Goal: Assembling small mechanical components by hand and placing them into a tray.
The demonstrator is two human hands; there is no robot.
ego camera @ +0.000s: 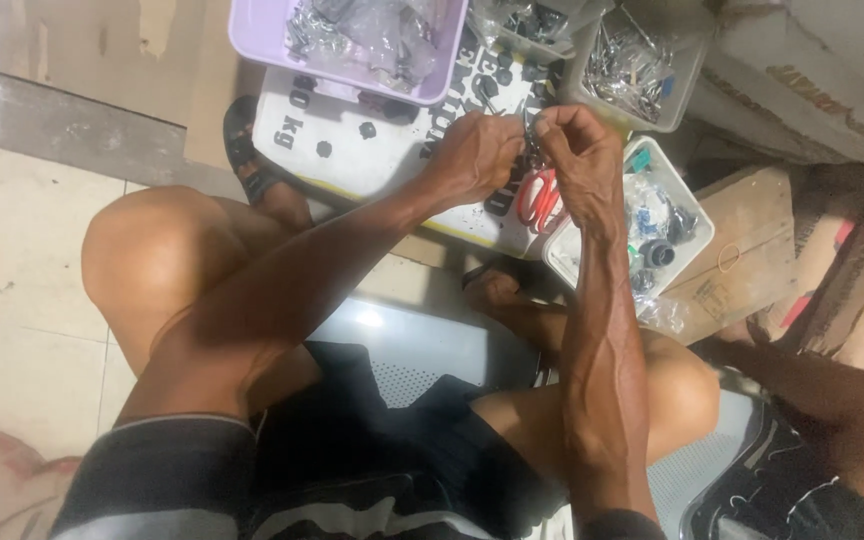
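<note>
Bare forearms ran up from the seated lap to a white board (372, 150) strewn with small black parts. Above its far edge the left hand (477, 155) and right hand (577, 150) met, fingertips pinched together on a small dark part (530, 140), too tiny to make out. Beyond the board sat a lilac tray (252, 35) of bagged pieces; beside it a white tray (697, 235) and red-handled scissors (540, 200).

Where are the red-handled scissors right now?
The red-handled scissors lie on the white board, just below the right hand and beside the white tray.
</note>
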